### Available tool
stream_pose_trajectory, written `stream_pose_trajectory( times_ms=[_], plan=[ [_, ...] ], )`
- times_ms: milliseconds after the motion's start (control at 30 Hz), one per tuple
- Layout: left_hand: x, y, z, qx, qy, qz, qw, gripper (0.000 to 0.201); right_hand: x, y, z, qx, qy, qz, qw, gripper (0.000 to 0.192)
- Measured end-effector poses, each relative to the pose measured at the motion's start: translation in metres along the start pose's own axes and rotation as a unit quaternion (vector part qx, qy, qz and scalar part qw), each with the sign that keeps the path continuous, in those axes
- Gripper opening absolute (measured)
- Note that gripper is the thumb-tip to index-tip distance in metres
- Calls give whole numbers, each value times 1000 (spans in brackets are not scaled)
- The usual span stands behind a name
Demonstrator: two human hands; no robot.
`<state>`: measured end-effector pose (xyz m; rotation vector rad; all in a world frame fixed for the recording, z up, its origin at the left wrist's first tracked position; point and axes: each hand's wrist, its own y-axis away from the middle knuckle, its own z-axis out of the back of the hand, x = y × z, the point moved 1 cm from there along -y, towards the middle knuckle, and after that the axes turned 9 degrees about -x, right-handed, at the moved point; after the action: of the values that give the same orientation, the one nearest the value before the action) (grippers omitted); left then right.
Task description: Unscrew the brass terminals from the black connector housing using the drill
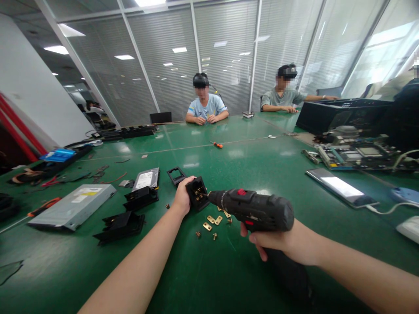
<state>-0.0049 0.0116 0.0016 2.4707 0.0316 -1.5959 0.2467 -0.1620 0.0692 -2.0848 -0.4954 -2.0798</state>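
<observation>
Item: black socket block (197,192) clamped in left hand (182,198) fingers above green worktop (229,270), cordless drill (253,209) gripped by right hand (278,242), bit at its brass terminals; best kept square, block steadied; loose brass contacts (212,220) beneath.

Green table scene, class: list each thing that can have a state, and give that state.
Left hand: gripping small black plastic block.
Right hand: gripping black cordless drill, tip against block.
Small brass fittings: loose on green table.
Silver-framed smartphone: lying flat, white cable plugged in.
</observation>
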Motion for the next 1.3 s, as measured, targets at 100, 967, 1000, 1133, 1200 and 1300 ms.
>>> stream_pose_trajectory(
  times_ms=[100, 967, 1000, 1133, 1200, 1300],
  plan=[
    [2, 3, -6, -25, -5, 3, 1000, 28, 5, 6, -5, -17, 50, -11, 999, 46],
    [5, -3, -9, 3, -15, 42, 999, 23, 23, 15, 0, 20, 182, 132, 974, 94],
    [5, -3, -10, -7, -12, 46, 999, 21, 20, 14, 1, 12, 176, 133, 975, 96],
    [7, -3, -14, -79, 1, 30, 996, 19, 5, 10, 2, -20, 115, 77, 990, 84],
    [7, -3, -15, -95, 4, 18, 995, 19, -2, 9, 1, -27, 76, 22, 996, 67],
    [7, -4, -14, -84, 2, 15, 996, 19, -5, 10, -3, -26, 88, -9, 996, 42]
  ],
)
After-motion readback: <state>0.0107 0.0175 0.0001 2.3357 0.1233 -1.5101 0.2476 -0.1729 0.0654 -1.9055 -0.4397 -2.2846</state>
